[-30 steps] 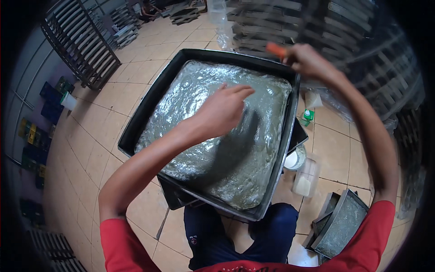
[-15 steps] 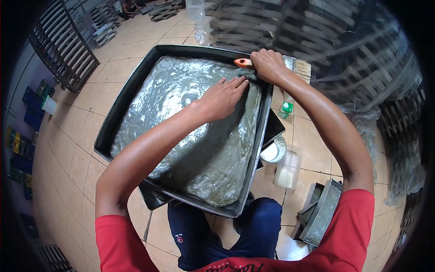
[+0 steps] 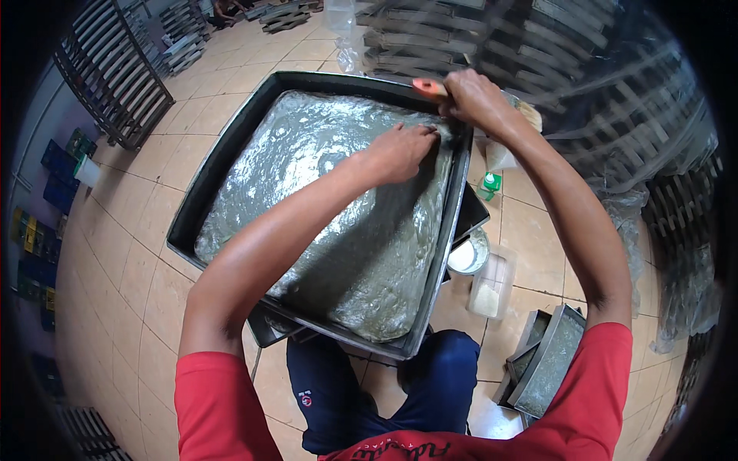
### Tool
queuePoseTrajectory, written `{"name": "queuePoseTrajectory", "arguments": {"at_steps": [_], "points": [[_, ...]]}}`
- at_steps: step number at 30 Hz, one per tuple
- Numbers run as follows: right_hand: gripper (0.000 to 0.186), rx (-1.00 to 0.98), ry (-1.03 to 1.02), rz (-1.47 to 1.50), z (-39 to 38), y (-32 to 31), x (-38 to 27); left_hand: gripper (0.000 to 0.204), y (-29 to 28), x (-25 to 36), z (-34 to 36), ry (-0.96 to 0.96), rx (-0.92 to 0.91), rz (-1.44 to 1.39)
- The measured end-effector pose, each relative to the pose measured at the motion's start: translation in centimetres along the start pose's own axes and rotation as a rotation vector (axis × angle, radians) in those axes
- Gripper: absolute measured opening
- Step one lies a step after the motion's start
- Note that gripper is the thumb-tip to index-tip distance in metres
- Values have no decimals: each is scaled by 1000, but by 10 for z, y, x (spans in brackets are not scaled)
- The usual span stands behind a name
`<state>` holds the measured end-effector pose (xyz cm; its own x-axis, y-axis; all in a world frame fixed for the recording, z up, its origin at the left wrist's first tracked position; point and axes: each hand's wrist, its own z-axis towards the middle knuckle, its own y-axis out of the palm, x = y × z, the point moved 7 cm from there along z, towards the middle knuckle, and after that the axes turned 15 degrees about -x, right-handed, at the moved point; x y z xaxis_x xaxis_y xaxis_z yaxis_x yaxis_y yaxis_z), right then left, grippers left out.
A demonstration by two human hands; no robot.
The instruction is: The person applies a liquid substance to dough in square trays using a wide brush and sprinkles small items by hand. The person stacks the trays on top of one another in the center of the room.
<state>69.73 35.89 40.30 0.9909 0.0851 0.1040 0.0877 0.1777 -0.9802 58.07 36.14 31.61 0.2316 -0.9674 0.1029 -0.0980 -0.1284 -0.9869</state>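
A big dark square pan (image 3: 201, 180) sits in front of me, tilted in view. A thick sheet of glossy grey-green dough (image 3: 369, 261) covers most of its bottom. My left hand (image 3: 403, 152) reaches over the dough, its curled fingers gripping the edge near the far right corner. My right hand (image 3: 477, 98) is at that corner's rim, closed round a flat brush with an orange handle (image 3: 428, 87). The brush's pale bristles (image 3: 529, 115) point away to the right, beyond the pan. My right fingertips are partly hidden.
Right of the pan stand a green-and-white carton (image 3: 490, 183), a bowl of white stuff (image 3: 467, 255) and a clear plastic box (image 3: 492, 288). Narrow metal tins (image 3: 547, 361) lie lower right. Plastic-draped racks (image 3: 538, 46) rise at far right; another rack (image 3: 115, 73) stands far left.
My left hand has moved slightly right and its stretched fingers have curled at the dough's edge. My right hand with the brush has shifted a little up and right. The pan appears slightly shifted.
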Motion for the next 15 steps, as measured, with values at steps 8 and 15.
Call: {"name": "queuePoseTrajectory", "arguments": {"at_steps": [8,15], "points": [[43,172,-95,835,-27,-128,-52,40,-142,32,-75,213,690,-514],[75,-18,14,625,-104,-97,-23,31,-153,-14,-167,-224,858,-101]]}}
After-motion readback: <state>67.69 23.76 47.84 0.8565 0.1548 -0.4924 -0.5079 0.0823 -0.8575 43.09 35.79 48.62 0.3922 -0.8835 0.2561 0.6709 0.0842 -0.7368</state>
